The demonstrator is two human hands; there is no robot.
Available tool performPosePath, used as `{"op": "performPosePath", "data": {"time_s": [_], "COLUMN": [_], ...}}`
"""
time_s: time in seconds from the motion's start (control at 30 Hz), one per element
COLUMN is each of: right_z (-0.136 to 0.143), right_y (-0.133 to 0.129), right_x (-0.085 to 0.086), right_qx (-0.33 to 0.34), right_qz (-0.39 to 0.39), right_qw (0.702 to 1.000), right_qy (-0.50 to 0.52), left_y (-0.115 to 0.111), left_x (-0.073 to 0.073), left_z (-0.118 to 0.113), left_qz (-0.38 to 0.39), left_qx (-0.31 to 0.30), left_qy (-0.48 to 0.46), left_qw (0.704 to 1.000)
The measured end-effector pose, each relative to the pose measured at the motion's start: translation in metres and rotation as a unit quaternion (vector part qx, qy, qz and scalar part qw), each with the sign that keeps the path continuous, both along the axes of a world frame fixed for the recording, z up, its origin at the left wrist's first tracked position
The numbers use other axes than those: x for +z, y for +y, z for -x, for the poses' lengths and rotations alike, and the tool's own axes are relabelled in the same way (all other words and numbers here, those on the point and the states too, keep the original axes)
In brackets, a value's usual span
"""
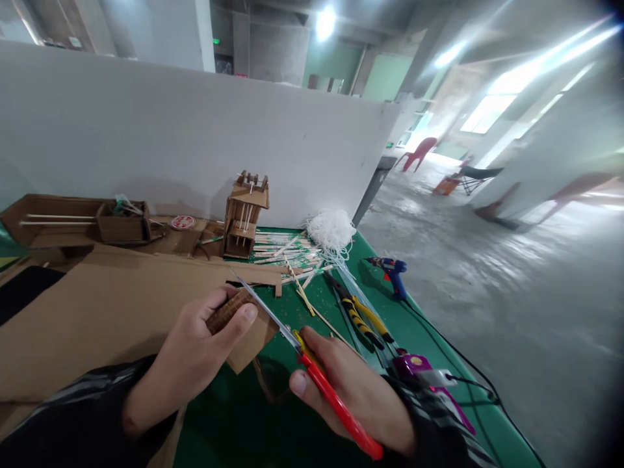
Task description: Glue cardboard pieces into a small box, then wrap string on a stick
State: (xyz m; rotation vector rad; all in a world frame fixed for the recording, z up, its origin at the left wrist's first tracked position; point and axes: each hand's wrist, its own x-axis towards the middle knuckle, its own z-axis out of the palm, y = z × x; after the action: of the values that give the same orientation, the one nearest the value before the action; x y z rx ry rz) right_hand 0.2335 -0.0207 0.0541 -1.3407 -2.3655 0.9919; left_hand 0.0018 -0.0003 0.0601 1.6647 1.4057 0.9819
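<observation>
My left hand grips a small piece of cardboard between thumb and fingers, a brown corrugated edge showing beside the thumb. In my right hand is a pair of scissors with red and yellow handles. Their blades point up and left and lie against the cardboard near my left thumb; whether they bite into it I cannot tell. Under my left forearm spreads a large cardboard sheet, with a thin cut strip at its far edge.
Pliers, a blue glue gun and a purple power strip lie on the right of the green table. Behind are wooden sticks, a white tangle of strands, a cardboard model and a white partition.
</observation>
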Motion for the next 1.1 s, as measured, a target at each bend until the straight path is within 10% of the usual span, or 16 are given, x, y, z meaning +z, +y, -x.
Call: {"op": "performPosePath", "data": {"time_s": [0.83,1.1], "right_z": [-0.005,-0.024], "right_y": [0.009,0.044], "right_x": [-0.006,-0.02], "right_qx": [-0.034,-0.208], "right_qz": [-0.01,-0.098], "right_qw": [0.999,0.963], "right_qy": [-0.029,-0.141], "left_y": [0.002,0.039], "left_x": [0.002,-0.009], "left_z": [-0.002,0.042], "left_qz": [-0.013,-0.044], "left_qx": [-0.003,-0.055], "left_qy": [0.014,0.152], "left_qw": [1.0,0.986]}}
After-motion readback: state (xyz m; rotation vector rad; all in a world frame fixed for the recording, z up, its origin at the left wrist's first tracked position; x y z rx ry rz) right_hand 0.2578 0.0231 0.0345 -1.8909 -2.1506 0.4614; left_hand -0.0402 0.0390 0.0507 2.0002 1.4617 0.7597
